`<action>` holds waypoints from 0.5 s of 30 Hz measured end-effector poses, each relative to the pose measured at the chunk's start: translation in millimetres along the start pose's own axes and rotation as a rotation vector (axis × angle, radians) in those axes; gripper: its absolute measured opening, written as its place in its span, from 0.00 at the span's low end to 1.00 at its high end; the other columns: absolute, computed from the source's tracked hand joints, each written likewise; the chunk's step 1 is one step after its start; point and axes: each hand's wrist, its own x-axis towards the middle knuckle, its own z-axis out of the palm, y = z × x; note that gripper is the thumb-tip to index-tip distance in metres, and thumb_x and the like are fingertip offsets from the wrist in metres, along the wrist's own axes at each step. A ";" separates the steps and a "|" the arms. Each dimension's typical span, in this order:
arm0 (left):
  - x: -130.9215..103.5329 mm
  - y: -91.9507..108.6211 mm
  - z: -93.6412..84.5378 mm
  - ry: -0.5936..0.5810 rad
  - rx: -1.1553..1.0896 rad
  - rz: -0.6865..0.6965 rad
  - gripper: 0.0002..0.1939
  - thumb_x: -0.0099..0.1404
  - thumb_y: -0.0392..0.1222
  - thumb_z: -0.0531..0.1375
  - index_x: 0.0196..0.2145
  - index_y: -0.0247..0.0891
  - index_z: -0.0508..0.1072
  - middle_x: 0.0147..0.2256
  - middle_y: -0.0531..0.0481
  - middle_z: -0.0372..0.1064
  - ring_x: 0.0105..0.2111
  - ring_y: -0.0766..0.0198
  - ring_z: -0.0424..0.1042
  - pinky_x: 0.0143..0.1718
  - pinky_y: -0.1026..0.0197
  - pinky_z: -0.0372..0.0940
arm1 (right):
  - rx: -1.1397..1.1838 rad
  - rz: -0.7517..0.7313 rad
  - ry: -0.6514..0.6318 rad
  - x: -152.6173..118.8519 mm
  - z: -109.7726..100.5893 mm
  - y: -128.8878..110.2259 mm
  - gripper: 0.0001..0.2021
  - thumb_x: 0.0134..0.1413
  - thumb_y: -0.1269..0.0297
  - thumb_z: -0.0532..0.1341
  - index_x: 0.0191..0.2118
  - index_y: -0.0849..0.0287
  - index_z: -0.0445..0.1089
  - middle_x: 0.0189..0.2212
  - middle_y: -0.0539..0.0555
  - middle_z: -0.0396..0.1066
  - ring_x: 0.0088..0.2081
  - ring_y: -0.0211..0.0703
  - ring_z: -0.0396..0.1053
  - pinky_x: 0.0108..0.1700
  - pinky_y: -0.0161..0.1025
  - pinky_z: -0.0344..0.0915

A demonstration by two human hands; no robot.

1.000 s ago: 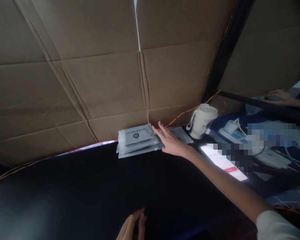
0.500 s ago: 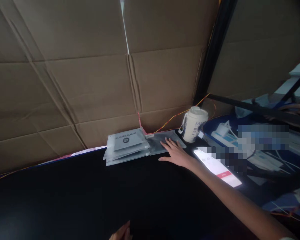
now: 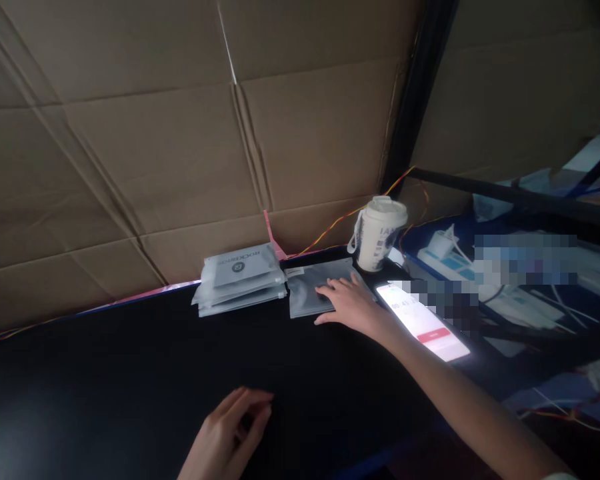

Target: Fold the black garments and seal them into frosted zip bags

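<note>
Right hand (image 3: 350,303) spread wide, palm down, fingers over a single grey zip pouch (image 3: 305,298). Pouch lies flat near the far edge of the black surface (image 3: 130,373), toward the far right corner. Just left of it, along the same edge: stack of similar pouches (image 3: 237,283), top one printed with lettering and a round logo. Lidded paper cup (image 3: 380,237) upright at the far right corner; lit phone (image 3: 423,327) lies toward the right edge, beside the right wrist. Left hand (image 3: 227,427) near the near edge, loosely curled, narrow thumb-finger gap. Cardboard (image 3: 155,167) behind the far edge.
</note>
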 end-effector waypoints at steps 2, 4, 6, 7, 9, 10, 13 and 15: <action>22.3 3.6 4.4 0.021 0.102 0.092 0.13 0.69 0.47 0.52 0.42 0.45 0.75 0.38 0.50 0.73 0.32 0.64 0.75 0.34 0.65 0.72 | -0.006 -0.009 -0.042 -4.6 -5.8 -3.9 0.32 0.46 0.44 0.66 0.54 0.56 0.69 0.51 0.64 0.71 0.51 0.62 0.69 0.58 0.61 0.54; 45.6 6.1 12.4 0.108 0.212 0.212 0.13 0.69 0.45 0.51 0.45 0.43 0.73 0.43 0.46 0.71 0.42 0.59 0.74 0.44 0.58 0.71 | 0.009 -0.015 -0.064 -9.2 -11.8 -8.8 0.31 0.45 0.46 0.68 0.53 0.58 0.70 0.48 0.64 0.73 0.48 0.61 0.71 0.53 0.55 0.62; 67.3 7.8 21.4 0.183 0.302 0.335 0.14 0.69 0.44 0.52 0.50 0.42 0.70 0.51 0.42 0.66 0.51 0.54 0.69 0.51 0.51 0.68 | 0.021 -0.023 -0.057 -13.0 -17.1 -12.9 0.29 0.46 0.47 0.67 0.52 0.58 0.71 0.43 0.63 0.76 0.44 0.59 0.74 0.45 0.49 0.68; 76.6 8.2 25.5 0.193 0.338 0.388 0.16 0.69 0.44 0.52 0.52 0.41 0.68 0.55 0.41 0.63 0.54 0.52 0.66 0.53 0.48 0.66 | 0.025 -0.026 -0.035 -14.2 -19.2 -14.1 0.27 0.48 0.47 0.66 0.52 0.58 0.72 0.40 0.62 0.77 0.42 0.58 0.74 0.42 0.48 0.69; 90.8 8.1 31.8 0.160 0.395 0.459 0.19 0.69 0.45 0.53 0.56 0.40 0.65 0.61 0.39 0.57 0.59 0.49 0.59 0.56 0.44 0.62 | 0.052 -0.029 0.040 -14.8 -21.9 -14.2 0.24 0.53 0.47 0.62 0.51 0.56 0.72 0.36 0.60 0.78 0.39 0.56 0.75 0.39 0.46 0.69; 95.5 7.3 33.9 0.125 0.417 0.476 0.21 0.69 0.47 0.53 0.57 0.40 0.64 0.62 0.39 0.55 0.61 0.48 0.57 0.57 0.42 0.60 | 0.078 -0.026 0.084 -14.2 -22.4 -13.2 0.23 0.55 0.47 0.61 0.51 0.55 0.72 0.35 0.59 0.78 0.39 0.55 0.76 0.38 0.44 0.70; 101.7 2.9 36.1 0.017 0.446 0.477 0.24 0.69 0.51 0.52 0.60 0.42 0.61 0.62 0.40 0.56 0.62 0.49 0.55 0.59 0.39 0.55 | 0.172 -0.026 0.172 -9.7 -20.2 -7.8 0.18 0.59 0.51 0.58 0.49 0.53 0.73 0.36 0.54 0.78 0.36 0.49 0.76 0.37 0.41 0.70; 101.6 0.5 35.8 -0.024 0.442 0.465 0.24 0.70 0.51 0.51 0.60 0.43 0.61 0.62 0.42 0.56 0.63 0.50 0.54 0.61 0.40 0.54 | 0.206 -0.044 0.226 -5.6 -15.3 -3.5 0.15 0.61 0.55 0.57 0.48 0.54 0.74 0.39 0.53 0.78 0.39 0.47 0.76 0.40 0.40 0.70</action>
